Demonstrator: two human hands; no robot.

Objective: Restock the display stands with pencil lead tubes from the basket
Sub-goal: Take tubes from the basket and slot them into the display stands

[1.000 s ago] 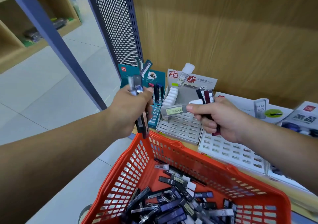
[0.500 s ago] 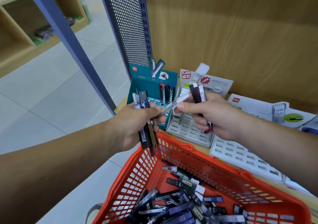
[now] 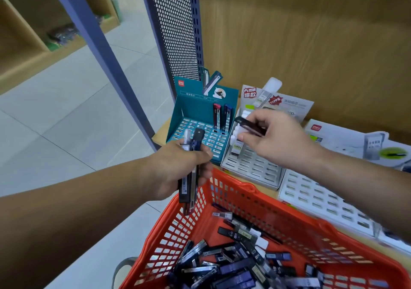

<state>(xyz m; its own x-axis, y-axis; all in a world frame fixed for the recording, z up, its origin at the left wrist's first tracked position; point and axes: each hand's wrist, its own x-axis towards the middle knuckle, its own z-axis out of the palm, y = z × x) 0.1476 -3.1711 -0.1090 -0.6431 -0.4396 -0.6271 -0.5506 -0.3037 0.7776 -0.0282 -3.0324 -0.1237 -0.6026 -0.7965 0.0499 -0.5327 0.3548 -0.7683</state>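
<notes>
Left hand (image 3: 178,169) grips a bunch of tubes (image 3: 189,187) as a ready supply, I guess. Right hand (image 3: 278,143) pinches one white tube (image 3: 236,148), probably aiming for the white stand (image 3: 253,171).

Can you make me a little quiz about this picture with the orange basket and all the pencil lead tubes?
1. True or false: the teal stand is full of tubes.
2. What colour is the basket? A green, B orange-red, C yellow.
3. Fill the gap: the ___ hand grips a bundle of tubes.

Key
1. False: most of its slots are empty.
2. B.
3. The left hand. The right hand holds a dark tube over the white stand.
</notes>
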